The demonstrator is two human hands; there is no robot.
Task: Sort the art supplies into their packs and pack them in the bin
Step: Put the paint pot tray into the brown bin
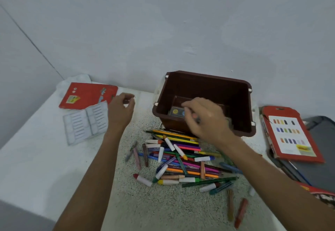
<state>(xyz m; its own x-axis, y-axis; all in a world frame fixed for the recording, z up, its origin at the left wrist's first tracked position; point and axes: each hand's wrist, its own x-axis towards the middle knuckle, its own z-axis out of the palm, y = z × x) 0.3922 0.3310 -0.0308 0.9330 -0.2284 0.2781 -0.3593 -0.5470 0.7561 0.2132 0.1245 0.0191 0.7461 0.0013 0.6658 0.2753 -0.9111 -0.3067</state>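
Right hand [204,120] grip: fingers curled round a thin stick [197,119], held over the bin [235,92] front rim. Left hand [120,111] curled beside the clear tray [85,123], can't tell if holding anything. Early stage: pile [181,160] loose on the worktop [36,158], tray looks empty, only a paint case [176,111] binned.

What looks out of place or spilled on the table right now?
The crayons and pencils lie in a loose, crisscrossed heap in front of the brown bin. Two stray crayons lie apart at the near right. The clear tray sits beside the red pack, not in it.
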